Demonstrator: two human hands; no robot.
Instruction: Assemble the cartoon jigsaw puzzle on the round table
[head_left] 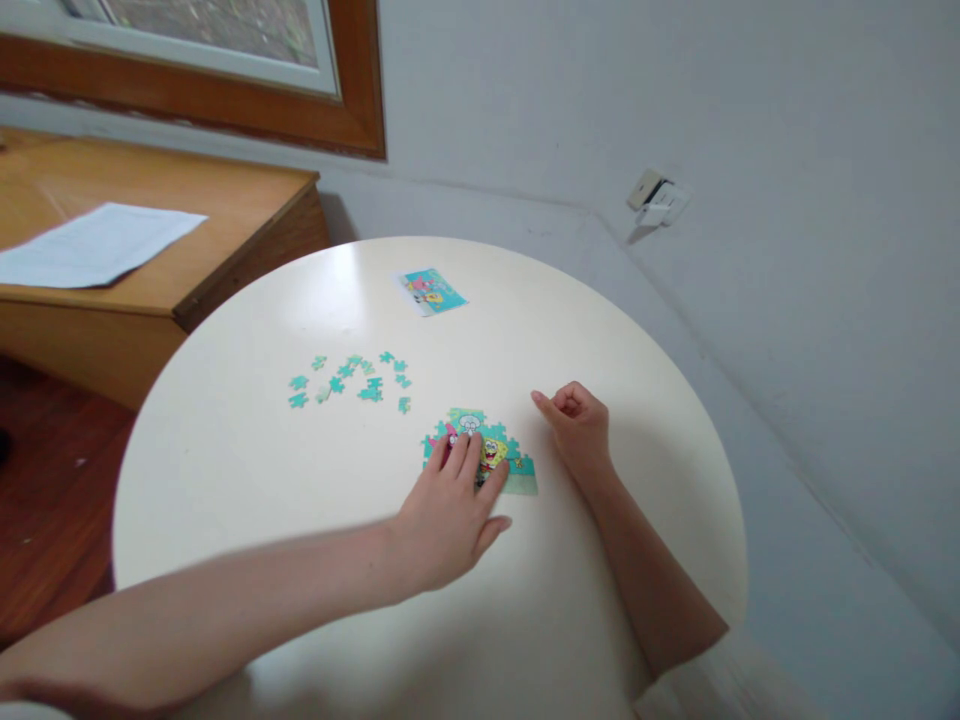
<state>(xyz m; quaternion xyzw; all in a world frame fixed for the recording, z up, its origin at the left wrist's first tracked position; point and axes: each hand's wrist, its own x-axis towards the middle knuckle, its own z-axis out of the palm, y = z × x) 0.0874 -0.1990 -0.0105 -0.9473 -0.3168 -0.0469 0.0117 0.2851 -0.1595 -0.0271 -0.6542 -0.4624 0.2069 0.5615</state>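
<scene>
I can't read any words, numbers or brands from where I stand. The picture card [433, 291] near the far edge of the round table [262, 480] is too small to make out any lettering, the sheet of paper [105, 243] by the near edge of the wooden desk [247, 195] is too washed out, and the half-built puzzle [523, 484] shows only cartoon figures.

White round desk [300, 470] beneath hands [442, 525]. Far ahead-left of hands, wooden furniture [247, 215], white paper sheet [105, 245] lying on top. Beyond it, window [225, 40] in brown wooden frame [360, 80]. Pale wall [510, 100] ahead and right of hands, bearing socket [643, 188] with white adapter [670, 203]. Reddish-brown floor [67, 480] left of hands, lower than desk.
</scene>
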